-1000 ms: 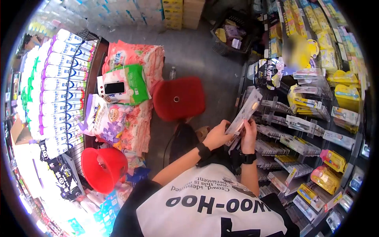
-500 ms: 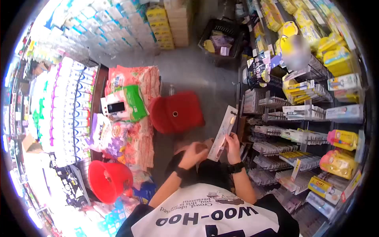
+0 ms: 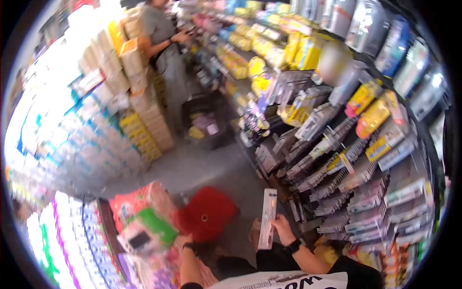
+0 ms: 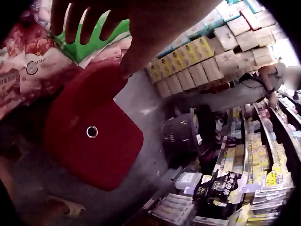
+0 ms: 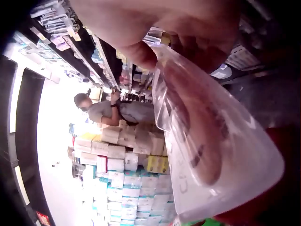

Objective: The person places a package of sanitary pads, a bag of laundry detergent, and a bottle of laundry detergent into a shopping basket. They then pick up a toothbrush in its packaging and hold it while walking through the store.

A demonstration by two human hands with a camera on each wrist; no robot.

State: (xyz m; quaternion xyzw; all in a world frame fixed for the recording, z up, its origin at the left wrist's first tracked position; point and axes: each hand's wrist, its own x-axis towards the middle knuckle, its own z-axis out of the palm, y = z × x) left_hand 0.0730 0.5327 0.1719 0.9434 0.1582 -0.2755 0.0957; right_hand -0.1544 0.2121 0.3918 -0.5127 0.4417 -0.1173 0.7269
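Note:
My right hand [image 3: 284, 228] grips a long, narrow clear package [image 3: 268, 216] with a pale backing, held upright in front of my lap. Up close in the right wrist view, the plastic package [image 5: 211, 141] hangs from the curled fingers of the right hand [image 5: 183, 33]. My left hand [image 3: 184, 241] is away from the package, beside the red stool [image 3: 207, 214] and the pink bags. In the left wrist view the left hand [image 4: 108, 23] has its fingers spread and holds nothing, above the green-and-white pack [image 4: 94, 44] and the stool [image 4: 101, 136].
A shelf rack [image 3: 337, 192] of packaged goods lines the right side. A dark basket [image 3: 207, 130] with items stands on the floor, and a person [image 3: 168, 62] is beyond it. Stacked boxes [image 3: 139, 125] and white bottles [image 3: 70, 241] are on the left.
My left hand has left the package area and moved left toward the pink bags. The right hand still holds the package. The head view has turned, bringing the person and more shelving into sight.

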